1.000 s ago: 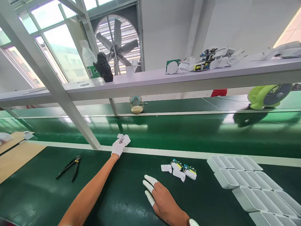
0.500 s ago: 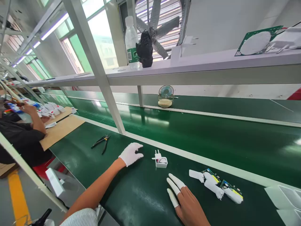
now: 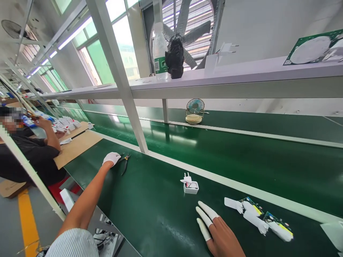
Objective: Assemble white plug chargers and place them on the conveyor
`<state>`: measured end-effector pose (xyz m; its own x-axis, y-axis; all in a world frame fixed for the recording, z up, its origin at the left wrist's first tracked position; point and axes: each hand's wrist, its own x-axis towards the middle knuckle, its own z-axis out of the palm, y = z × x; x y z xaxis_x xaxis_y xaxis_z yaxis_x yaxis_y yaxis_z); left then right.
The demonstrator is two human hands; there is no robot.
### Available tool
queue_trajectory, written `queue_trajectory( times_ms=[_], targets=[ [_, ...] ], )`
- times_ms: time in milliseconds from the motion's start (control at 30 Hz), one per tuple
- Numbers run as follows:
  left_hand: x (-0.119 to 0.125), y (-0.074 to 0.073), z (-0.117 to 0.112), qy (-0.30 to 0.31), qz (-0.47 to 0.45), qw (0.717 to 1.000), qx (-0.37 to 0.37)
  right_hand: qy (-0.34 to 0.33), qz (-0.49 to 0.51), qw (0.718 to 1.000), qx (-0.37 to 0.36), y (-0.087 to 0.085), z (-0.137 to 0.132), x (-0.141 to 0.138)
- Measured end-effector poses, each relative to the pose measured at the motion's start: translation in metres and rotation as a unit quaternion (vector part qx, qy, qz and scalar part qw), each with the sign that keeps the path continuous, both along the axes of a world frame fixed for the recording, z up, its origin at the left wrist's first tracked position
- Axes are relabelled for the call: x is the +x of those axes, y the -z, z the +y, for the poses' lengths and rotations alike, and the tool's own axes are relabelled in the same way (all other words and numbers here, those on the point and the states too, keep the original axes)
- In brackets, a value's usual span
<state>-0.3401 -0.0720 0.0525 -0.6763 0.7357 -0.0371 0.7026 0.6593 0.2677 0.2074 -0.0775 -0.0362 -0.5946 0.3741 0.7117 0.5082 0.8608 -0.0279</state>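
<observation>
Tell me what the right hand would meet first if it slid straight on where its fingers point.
Most likely the white charger case, with only bare green mat between. The right hand lies flat, and its capped fingers aim roughly at it.

The black-handled pliers (image 3: 124,165) lie flat on the green conveyor belt (image 3: 160,214), handles splayed apart; one handle reaches under the fingertips of the gloved left hand (image 3: 111,158).
</observation>
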Motion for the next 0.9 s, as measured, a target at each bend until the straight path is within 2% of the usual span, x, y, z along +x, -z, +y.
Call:
queue_trajectory(
  times_ms=[67, 167, 267, 367, 433, 500, 567, 633, 700, 767, 833, 900],
  targets=[
    [0.002, -0.002, 0.003, -0.012, 0.01, 1.0, 0.006, 0.007, -0.003, 1.0, 0.011, 0.004, 0.001, 0.001],
    [0.011, -0.014, 0.005, -0.031, 0.026, 0.998, 0.043, 0.007, -0.005, 1.0, 0.018, 0.007, 0.002, 0.002],
    [0.041, -0.025, 0.004, -0.016, 0.02, 0.996, 0.084, -0.005, 0.007, 1.0, -0.002, 0.002, 0.002, 0.002],
    [0.109, -0.023, -0.007, 0.084, -0.033, 0.99, 0.105, -0.025, 0.014, 0.999, -0.029, -0.012, -0.005, -0.001],
    [0.171, -0.012, -0.021, 0.232, -0.129, 0.953, 0.144, -0.046, -0.002, 0.998, -0.036, -0.024, -0.012, -0.005],
    [0.234, 0.0, -0.038, 0.358, -0.193, 0.905, 0.122, -0.055, -0.022, 0.997, -0.039, -0.032, -0.02, -0.009],
    [0.288, 0.011, -0.051, 0.404, -0.225, 0.881, 0.102, -0.055, -0.043, 0.996, -0.051, -0.034, -0.027, -0.012],
    [0.325, 0.018, -0.058, 0.382, -0.259, 0.883, 0.091, -0.052, -0.062, 0.994, -0.068, -0.031, -0.03, -0.012],
    [0.342, 0.023, -0.058, 0.332, -0.304, 0.888, 0.09, -0.037, -0.064, 0.994, -0.081, -0.026, -0.028, -0.008],
    [0.344, 0.028, -0.053, 0.288, -0.356, 0.884, 0.097, -0.001, -0.031, 0.994, -0.106, -0.024, -0.023, -0.002],
    [0.336, 0.033, -0.045, 0.239, -0.378, 0.885, 0.128, 0.048, 0.045, 0.985, -0.161, -0.026, -0.016, 0.003],
    [0.326, 0.037, -0.035, 0.189, -0.359, 0.897, 0.173, 0.09, 0.155, 0.952, -0.249, -0.031, -0.009, 0.008]
  ],
)
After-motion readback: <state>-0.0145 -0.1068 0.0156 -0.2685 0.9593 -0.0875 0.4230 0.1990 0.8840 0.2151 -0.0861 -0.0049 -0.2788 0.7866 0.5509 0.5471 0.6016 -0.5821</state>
